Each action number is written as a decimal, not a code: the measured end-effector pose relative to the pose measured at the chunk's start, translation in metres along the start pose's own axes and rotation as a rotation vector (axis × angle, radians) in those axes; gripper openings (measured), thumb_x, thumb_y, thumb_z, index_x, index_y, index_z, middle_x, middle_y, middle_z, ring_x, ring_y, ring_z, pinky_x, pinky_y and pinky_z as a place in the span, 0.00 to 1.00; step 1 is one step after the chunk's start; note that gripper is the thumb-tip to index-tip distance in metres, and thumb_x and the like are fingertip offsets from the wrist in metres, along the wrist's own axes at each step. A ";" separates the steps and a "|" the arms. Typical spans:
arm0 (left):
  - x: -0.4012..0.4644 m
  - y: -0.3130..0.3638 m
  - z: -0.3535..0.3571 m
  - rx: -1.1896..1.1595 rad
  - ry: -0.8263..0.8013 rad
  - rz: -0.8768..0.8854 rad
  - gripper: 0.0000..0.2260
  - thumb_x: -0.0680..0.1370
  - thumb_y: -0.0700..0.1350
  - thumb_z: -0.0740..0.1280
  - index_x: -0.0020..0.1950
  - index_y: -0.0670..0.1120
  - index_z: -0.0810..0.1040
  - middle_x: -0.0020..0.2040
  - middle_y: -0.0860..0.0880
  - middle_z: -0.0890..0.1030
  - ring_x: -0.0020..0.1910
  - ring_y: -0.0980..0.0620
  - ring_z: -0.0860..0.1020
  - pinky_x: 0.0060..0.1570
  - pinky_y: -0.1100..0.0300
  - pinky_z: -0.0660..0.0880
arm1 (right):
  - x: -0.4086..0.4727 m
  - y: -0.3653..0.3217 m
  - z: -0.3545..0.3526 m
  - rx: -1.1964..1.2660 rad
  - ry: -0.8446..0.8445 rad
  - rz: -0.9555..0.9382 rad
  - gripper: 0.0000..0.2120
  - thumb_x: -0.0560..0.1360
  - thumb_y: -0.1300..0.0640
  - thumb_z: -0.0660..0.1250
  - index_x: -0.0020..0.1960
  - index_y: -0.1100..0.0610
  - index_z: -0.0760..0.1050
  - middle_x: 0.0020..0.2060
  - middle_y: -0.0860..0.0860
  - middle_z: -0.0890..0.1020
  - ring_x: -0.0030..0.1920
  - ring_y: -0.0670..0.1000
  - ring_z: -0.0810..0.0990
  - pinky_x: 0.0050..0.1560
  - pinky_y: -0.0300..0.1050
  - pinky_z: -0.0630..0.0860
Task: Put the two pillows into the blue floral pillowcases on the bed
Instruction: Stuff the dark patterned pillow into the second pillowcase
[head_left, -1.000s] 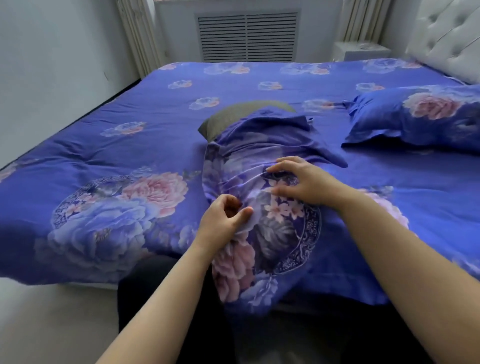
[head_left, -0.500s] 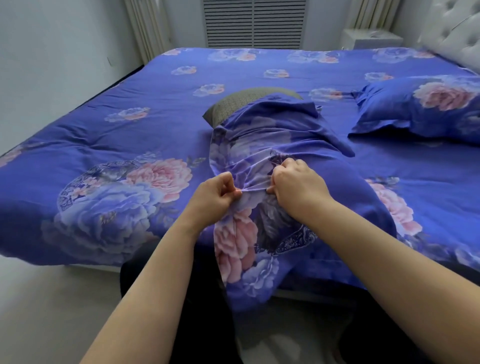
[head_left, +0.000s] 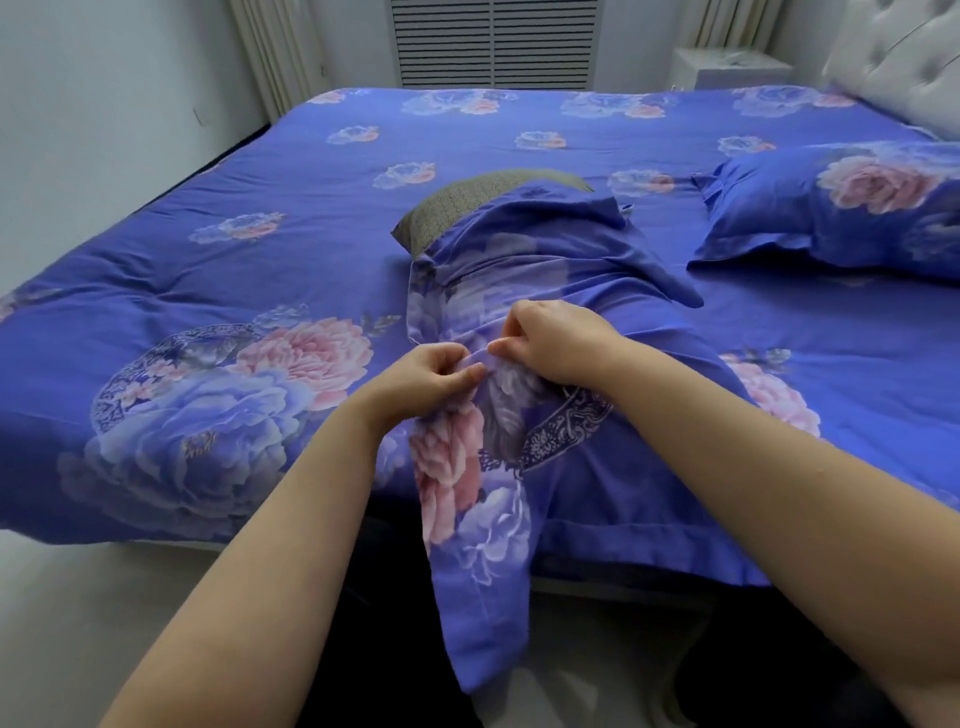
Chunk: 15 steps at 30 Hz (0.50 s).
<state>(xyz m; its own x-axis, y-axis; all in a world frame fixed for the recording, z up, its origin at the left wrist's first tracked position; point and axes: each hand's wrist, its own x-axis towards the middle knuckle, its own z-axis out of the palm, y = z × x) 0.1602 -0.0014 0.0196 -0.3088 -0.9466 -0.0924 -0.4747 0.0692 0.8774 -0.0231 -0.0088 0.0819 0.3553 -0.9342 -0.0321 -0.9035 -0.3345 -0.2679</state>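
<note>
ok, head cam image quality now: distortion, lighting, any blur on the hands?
Head view: wide-angle bend shows, the forearms balloon toward the bottom corners and the bed edges curve. Lighting is soft and even daylight, no glare, only a faint shadow under the cased pillow. Left hand and right hand are reasonably sharp, pinching the pillowcase; overall slightly soft.

Both hands pinch gathered pillowcase (head_left: 519, 291) fabric, left hand (head_left: 426, 382) and right hand (head_left: 558, 340) nearly touching. Grey-green pillow (head_left: 457, 205) protrudes from far end. Covered pillow (head_left: 852, 208) lies right, on floral bedspread (head_left: 260, 208). Tufted headboard (head_left: 904, 57) beyond.
</note>
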 end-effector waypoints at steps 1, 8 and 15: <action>0.001 -0.001 -0.001 0.019 0.067 0.037 0.13 0.77 0.48 0.66 0.34 0.49 0.71 0.30 0.50 0.70 0.31 0.54 0.66 0.32 0.61 0.64 | 0.000 0.001 -0.001 -0.013 -0.050 -0.018 0.21 0.73 0.39 0.65 0.52 0.56 0.73 0.52 0.53 0.79 0.54 0.56 0.76 0.50 0.49 0.72; 0.024 0.006 0.014 -0.107 0.317 0.019 0.13 0.81 0.44 0.58 0.36 0.46 0.67 0.30 0.50 0.66 0.29 0.57 0.64 0.32 0.60 0.62 | 0.010 -0.006 0.011 -0.216 0.183 -0.002 0.08 0.80 0.54 0.58 0.56 0.56 0.71 0.54 0.58 0.77 0.55 0.61 0.75 0.42 0.47 0.65; 0.027 0.010 0.004 0.107 0.019 -0.037 0.18 0.77 0.56 0.63 0.32 0.49 0.64 0.29 0.52 0.64 0.30 0.55 0.62 0.33 0.58 0.60 | 0.042 0.024 0.008 0.037 0.067 0.188 0.13 0.79 0.45 0.58 0.49 0.53 0.73 0.57 0.57 0.79 0.58 0.58 0.75 0.49 0.48 0.68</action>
<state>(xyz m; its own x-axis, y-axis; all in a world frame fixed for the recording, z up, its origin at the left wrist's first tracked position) 0.1433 -0.0252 0.0241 -0.2742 -0.9548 -0.1145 -0.5711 0.0659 0.8182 -0.0283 -0.0552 0.0663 0.1634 -0.9863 -0.0209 -0.9426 -0.1498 -0.2984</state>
